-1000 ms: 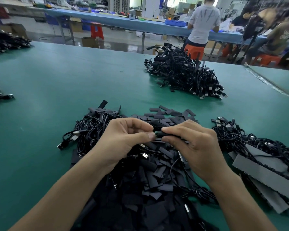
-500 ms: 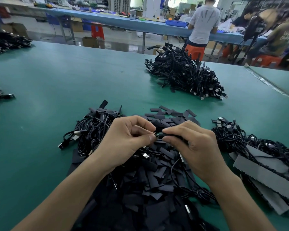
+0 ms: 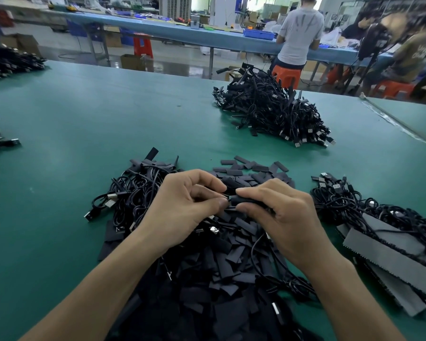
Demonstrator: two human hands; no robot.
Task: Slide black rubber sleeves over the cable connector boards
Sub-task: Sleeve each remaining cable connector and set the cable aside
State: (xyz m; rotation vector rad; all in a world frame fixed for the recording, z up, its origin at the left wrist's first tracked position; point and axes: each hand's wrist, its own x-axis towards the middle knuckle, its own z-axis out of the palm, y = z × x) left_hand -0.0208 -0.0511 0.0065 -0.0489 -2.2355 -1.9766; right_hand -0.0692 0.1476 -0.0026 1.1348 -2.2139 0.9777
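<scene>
Above the sleeve heap (image 3: 226, 267) on the green table (image 3: 84, 134), the right hand (image 3: 285, 217) grips a black sleeve (image 3: 244, 200). The left hand (image 3: 182, 207) pinches the connector (image 3: 228, 198) at its mouth. Cable tangles (image 3: 130, 193) flank the heap, and a bigger pile (image 3: 271, 112) lies beyond it. Farther off, a person (image 3: 298, 33) stands at a blue bench (image 3: 182, 33).

Your table (image 3: 59, 168) is plain teal green. The loose sleeves (image 3: 231, 267) heaped before you are matt black. The cables (image 3: 133, 193) are black too, with silver plugs. The strips (image 3: 391, 257) at your right are dark grey with saw-toothed edges. Beyond are a blue bench (image 3: 172, 29), an orange stool (image 3: 287, 75), and a pale grey T-shirt (image 3: 300, 40) with darker streaks.
</scene>
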